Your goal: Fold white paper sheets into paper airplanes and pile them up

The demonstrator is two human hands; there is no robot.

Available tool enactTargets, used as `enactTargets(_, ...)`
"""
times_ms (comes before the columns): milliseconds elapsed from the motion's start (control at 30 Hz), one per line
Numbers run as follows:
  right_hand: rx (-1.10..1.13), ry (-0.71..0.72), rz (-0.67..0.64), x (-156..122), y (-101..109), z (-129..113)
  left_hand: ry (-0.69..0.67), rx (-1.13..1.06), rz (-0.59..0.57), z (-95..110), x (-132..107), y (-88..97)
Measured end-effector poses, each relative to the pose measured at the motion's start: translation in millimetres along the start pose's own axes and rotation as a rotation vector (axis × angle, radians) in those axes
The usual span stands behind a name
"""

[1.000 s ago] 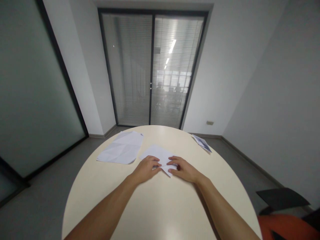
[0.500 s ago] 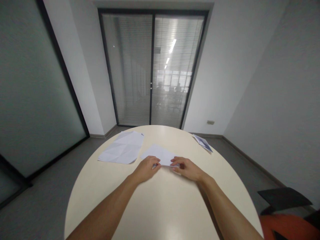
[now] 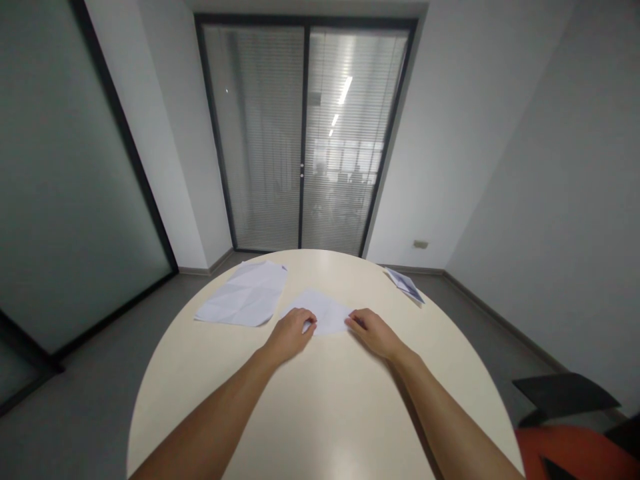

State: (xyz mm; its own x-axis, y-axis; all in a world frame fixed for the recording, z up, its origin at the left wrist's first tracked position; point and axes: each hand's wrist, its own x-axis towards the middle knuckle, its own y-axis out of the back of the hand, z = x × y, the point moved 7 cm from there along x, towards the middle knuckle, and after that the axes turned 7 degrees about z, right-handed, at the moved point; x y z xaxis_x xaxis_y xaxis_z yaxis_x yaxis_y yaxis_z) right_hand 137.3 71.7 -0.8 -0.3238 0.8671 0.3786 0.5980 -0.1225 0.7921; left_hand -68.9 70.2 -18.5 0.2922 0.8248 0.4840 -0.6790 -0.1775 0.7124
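Note:
A white sheet of paper [image 3: 327, 313] lies in front of me near the middle of the table, partly covered by my hands. At its left side my left hand [image 3: 294, 331] has its fingers curled over the edge, thumb close to the index finger. My right hand [image 3: 373, 331] pinches the paper's right corner between thumb and fingers. How far the paper reaches under the fingers is hidden.
The round cream table [image 3: 320, 407] carries a larger creased white sheet [image 3: 245, 293] on the left and a folded paper [image 3: 405, 285] near its far right edge. A red-seated chair [image 3: 570, 453] with a black armrest stands at lower right. Glass doors [image 3: 303, 133] are beyond.
My hands have moved slightly apart along the paper's near side, the right one outward to its right corner. More of the paper between them shows, and it looks flatter.

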Motion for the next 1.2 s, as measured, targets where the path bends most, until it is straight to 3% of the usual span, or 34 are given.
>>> enactTargets(300, -0.075, -0.107, 0.067, 0.8, -8.6, 14.5, -0.099, 0.095, -0.084, 9.3, -3.1, -3.8)
enactTargets(500, -0.193, 0.006, 0.077, 3.4, -6.4, -7.3, -0.156, 0.103, -0.087, 14.6, -3.0, -5.3)
enactTargets(600, -0.161, 0.122, -0.005, -0.2, -14.5, -30.2, -0.174, 0.098, -0.086, 19.5, -3.1, -6.2)
enactTargets(667, -0.120, 0.177, -0.154, -6.8, -28.3, -42.8, -0.190, 0.090, -0.087, 22.8, -3.1, -6.6)
enactTargets(733, -0.121, 0.118, -0.279, -12.9, -40.0, -44.2, -0.201, 0.089, -0.089, 24.7, -2.7, -7.2)
enactTargets(833, -0.181, -0.020, -0.361, -17.1, -46.7, -35.1, -0.204, 0.104, -0.092, 25.9, -1.8, -7.3)
enactTargets(1033, -0.285, -0.168, -0.362, -15.1, -39.4, -13.4, -0.286, 0.147, -0.155, 41.4, -4.0, -6.0)
enactTargets(1200, -0.310, -0.169, -0.344, -14.0, -35.1, -3.5, -0.325, 0.123, -0.202, 48.7, -7.7, -7.3)
